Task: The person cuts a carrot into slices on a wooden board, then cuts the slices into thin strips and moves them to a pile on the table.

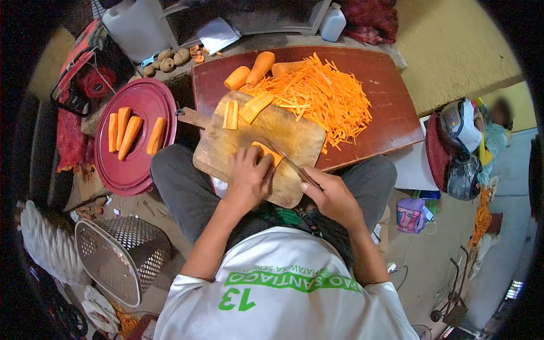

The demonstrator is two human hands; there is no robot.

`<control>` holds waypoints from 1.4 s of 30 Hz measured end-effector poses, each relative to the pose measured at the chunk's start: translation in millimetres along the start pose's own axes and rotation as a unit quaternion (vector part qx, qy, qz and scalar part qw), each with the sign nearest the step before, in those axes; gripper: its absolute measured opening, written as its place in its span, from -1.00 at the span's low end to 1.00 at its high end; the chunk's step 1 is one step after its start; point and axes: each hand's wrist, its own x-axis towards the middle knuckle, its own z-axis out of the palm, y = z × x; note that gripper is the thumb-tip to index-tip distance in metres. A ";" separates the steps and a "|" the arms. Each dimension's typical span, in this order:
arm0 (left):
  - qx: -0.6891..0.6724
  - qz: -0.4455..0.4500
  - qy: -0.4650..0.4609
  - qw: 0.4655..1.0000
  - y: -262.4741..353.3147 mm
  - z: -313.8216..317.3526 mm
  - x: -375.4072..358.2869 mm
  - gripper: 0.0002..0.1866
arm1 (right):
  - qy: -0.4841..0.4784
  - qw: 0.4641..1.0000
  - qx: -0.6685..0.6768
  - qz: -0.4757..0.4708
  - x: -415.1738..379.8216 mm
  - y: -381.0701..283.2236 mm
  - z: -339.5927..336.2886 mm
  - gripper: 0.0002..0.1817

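My left hand (247, 174) presses with bent fingers on a carrot piece (274, 157) lying on the wooden cutting board (218, 150). In my right hand (334, 198) is the handle of a knife (292, 164), its blade touching or right beside the carrot piece; motion blurs the blade's tip. Flat carrot slabs (230, 115) rest toward the board's far left part. Beyond the board, a large heap of carrot strips (328, 99) spreads over the red table (391, 113) and the board's edge. Whole peeled carrots (262, 67) lie left of the heap.
On the left, a round red lid (119, 170) bears several peeled carrots (130, 136). A grey mesh basket (107, 260) lies tipped on the floor. Behind the table are brown root vegetables (167, 63) and a white jug (332, 24). Helmets (462, 122) sit at the right.
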 end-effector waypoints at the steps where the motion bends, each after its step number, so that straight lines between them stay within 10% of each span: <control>1: -0.003 -0.022 0.015 1.000 -0.1 0.9 1.0 -0.64 | -0.003 1.000 -0.014 -0.001 -4.3 1.2 1.5 -0.67; 42: -0.071 0.044 -0.045 0.995 -6.7 -1.0 -8.5 -0.61 | 0.006 0.996 0.047 0.074 -51.8 -3.7 20.0 -0.49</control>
